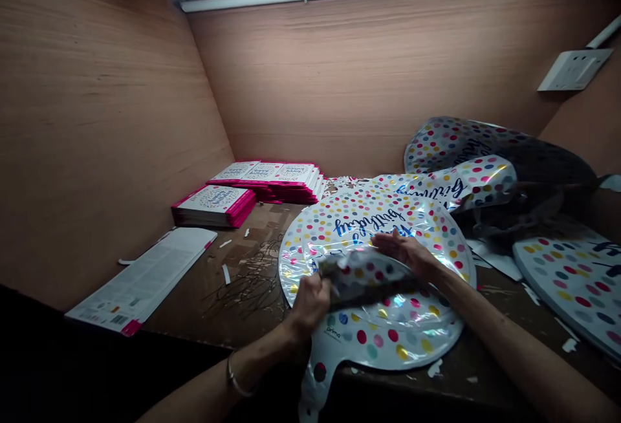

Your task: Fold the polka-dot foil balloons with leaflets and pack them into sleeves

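My left hand [310, 300] is closed on one end of a partly folded foil balloon [371, 274], which is smeared by motion. Above its far edge my right hand [405, 251] lies flat, with fingers stretched out to the left; whether it presses on the foil I cannot tell. Beneath both hands a flat, round foil balloon [388, 348] with coloured dots and blue lettering lies on the table, its tail [317, 378] hanging over the front edge. I cannot make out where the folded balloon ends and the lower one begins.
Pink-edged printed packets [218, 203] are stacked at the back left. A white printed sleeve [145, 277] lies at the left, beside dark thin strands [247, 274]. More dotted balloons [572, 281] lie at the right, and crumpled ones [446, 145] lean near the back wall.
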Available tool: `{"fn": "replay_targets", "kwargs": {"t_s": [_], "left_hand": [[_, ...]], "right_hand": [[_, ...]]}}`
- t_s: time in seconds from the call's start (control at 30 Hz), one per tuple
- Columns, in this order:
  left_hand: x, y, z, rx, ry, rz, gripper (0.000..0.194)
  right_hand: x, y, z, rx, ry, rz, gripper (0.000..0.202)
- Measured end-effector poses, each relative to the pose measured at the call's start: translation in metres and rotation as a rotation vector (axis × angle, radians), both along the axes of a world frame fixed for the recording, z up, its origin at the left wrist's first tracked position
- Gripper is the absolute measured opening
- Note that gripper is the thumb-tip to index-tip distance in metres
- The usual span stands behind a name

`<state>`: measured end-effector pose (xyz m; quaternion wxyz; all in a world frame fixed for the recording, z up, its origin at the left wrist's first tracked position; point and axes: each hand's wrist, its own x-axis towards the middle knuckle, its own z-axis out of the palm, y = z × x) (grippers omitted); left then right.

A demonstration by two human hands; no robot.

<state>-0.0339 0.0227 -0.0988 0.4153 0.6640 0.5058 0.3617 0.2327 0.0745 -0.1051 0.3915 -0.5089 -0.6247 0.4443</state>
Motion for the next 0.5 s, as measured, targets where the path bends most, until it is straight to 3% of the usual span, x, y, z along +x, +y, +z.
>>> {"fn": "replay_targets", "kwargs": {"t_s": [0.07,0.17,0.23,0.3,0.37,0.5], "left_hand": [[0.003,0.02,0.0,-0.149,-0.046,0.169,0.028],[0.007,0.038,-0.001,-0.336,-0.141,0.294,0.018],[0.01,0.039,0.0,-0.422,-0.216,0.325,0.012],[0.015,0.034,0.0,-0.467,-0.292,0.331,0.009],[0.022,0.026,0.001,-0.473,-0.355,0.326,0.012],[0.031,0.014,0.006,-0.425,-0.447,0.25,0.021]], "right_hand": [[0.002,-0.001,0.008,0.059,-0.05,-0.12,0.055],[-0.005,-0.022,0.02,0.231,-0.173,-0.272,0.047],[-0.022,-0.045,0.021,0.479,-0.415,-0.161,0.046],[-0.046,-0.068,0.015,0.742,-0.704,0.092,0.048],[-0.07,-0.083,0.005,0.861,-0.886,0.248,0.051],[-0.088,-0.088,-0.008,0.838,-0.996,0.181,0.054]]}}
